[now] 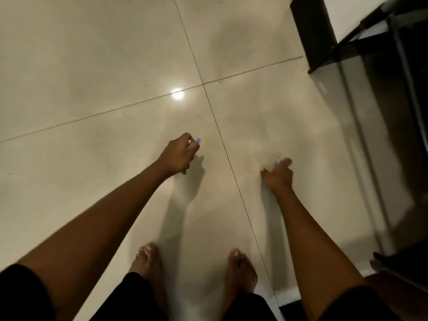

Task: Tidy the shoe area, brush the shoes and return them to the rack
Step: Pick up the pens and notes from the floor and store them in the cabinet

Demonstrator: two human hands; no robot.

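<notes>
No shoes, brush or shoe rack appear in the head view. My left hand (pixel 181 155) hangs over the pale tiled floor (pixel 92 66) with its fingers loosely curled and nothing in it. My right hand (pixel 278 174) hangs to the right of it, blurred, with the thumb sticking out, the fingers bent and nothing held. Both bare forearms reach forward and down. My two bare feet (pixel 148 262) stand on the tiles below the hands.
A dark glass-fronted piece of furniture (pixel 382 112) runs along the right side. Its black base (pixel 312 31) stands at the top right. A dark edge (pixel 398 262) juts out at the lower right. A ceiling light reflects on the floor (pixel 177 93).
</notes>
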